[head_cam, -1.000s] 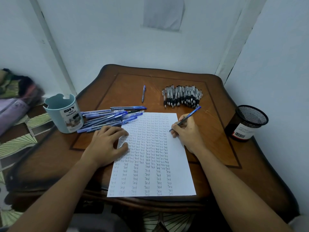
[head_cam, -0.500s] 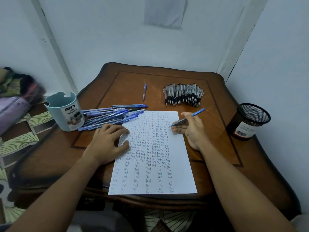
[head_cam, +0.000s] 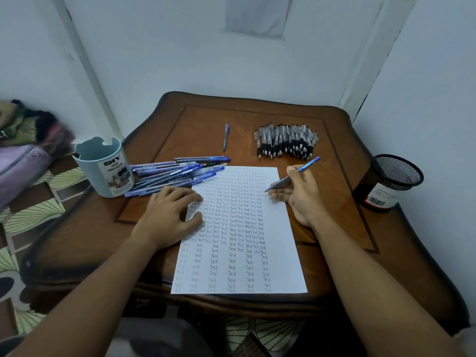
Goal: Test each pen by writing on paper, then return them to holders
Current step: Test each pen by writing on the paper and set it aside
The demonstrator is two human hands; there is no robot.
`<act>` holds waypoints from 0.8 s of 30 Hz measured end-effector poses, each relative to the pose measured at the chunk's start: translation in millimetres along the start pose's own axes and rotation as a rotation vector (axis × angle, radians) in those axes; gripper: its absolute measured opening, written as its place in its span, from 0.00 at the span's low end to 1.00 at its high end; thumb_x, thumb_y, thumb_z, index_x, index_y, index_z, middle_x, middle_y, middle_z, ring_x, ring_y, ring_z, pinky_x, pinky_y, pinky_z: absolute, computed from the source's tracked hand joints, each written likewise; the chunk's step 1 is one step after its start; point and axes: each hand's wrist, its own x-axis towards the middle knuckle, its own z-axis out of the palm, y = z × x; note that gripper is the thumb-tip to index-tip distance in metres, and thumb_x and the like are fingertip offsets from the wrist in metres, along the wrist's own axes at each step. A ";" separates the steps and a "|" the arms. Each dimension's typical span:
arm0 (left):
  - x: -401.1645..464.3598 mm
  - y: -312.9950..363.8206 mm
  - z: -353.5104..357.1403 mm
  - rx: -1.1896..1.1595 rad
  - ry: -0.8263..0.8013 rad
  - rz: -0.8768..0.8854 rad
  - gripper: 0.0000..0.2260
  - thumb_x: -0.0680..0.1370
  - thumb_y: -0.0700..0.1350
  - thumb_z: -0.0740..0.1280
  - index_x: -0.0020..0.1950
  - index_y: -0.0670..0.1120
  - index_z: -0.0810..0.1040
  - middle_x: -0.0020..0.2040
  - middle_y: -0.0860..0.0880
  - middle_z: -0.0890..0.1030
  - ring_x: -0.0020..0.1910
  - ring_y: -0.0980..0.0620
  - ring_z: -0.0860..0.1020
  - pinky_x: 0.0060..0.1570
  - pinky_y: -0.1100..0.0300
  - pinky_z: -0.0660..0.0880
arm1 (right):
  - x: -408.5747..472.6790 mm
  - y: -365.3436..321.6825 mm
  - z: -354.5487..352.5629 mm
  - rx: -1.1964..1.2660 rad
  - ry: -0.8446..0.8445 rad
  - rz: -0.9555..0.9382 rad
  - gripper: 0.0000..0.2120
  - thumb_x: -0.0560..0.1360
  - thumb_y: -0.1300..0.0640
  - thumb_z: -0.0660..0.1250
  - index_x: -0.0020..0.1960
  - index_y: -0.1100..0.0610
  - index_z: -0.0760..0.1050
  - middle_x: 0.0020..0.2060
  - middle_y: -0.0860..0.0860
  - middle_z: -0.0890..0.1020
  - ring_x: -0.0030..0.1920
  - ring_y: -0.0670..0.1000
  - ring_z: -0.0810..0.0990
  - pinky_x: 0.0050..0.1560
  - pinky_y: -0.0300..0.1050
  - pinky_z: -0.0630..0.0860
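One blue pen (head_cam: 291, 177) lies clamped in the right hand (head_cam: 301, 194), its long axis slanting up-right; the blue pile (head_cam: 175, 176) sits leftward, beyond the left hand (head_cam: 167, 215) flat on the paper (head_cam: 280, 240).

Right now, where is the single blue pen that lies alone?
In the head view, the single blue pen lies on the table's far middle, left of the black pen pile and beyond the paper.

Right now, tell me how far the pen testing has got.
Done: the paper is nearly filled with "Test" columns. In hand: the right hand holds a blue pen at the sheet's right edge while the left hand presses the paper. Left: both piles lie on the table; the teal holder and mesh cup show no pens.
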 end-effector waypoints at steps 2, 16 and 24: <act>-0.9 -0.3 0.6 -0.002 -0.002 0.002 0.23 0.73 0.65 0.57 0.60 0.57 0.80 0.61 0.61 0.77 0.61 0.58 0.66 0.57 0.53 0.62 | -0.1 1.3 -0.3 -0.010 0.007 0.002 0.04 0.84 0.55 0.59 0.52 0.55 0.69 0.32 0.56 0.82 0.34 0.58 0.83 0.33 0.45 0.82; 0.8 4.3 -4.3 -0.009 -0.077 -0.011 0.25 0.74 0.66 0.54 0.65 0.59 0.77 0.64 0.63 0.73 0.64 0.61 0.63 0.58 0.59 0.57 | 59.4 -40.6 49.5 -0.371 -0.186 0.274 0.19 0.79 0.71 0.64 0.66 0.58 0.65 0.52 0.64 0.76 0.42 0.56 0.80 0.37 0.45 0.82; -1.8 3.7 -4.2 -0.030 -0.070 0.000 0.23 0.76 0.64 0.55 0.65 0.58 0.77 0.65 0.62 0.73 0.65 0.60 0.63 0.61 0.58 0.57 | 131.8 -19.3 113.8 -0.793 -0.045 0.072 0.10 0.79 0.60 0.68 0.55 0.67 0.79 0.42 0.58 0.82 0.37 0.50 0.80 0.41 0.44 0.78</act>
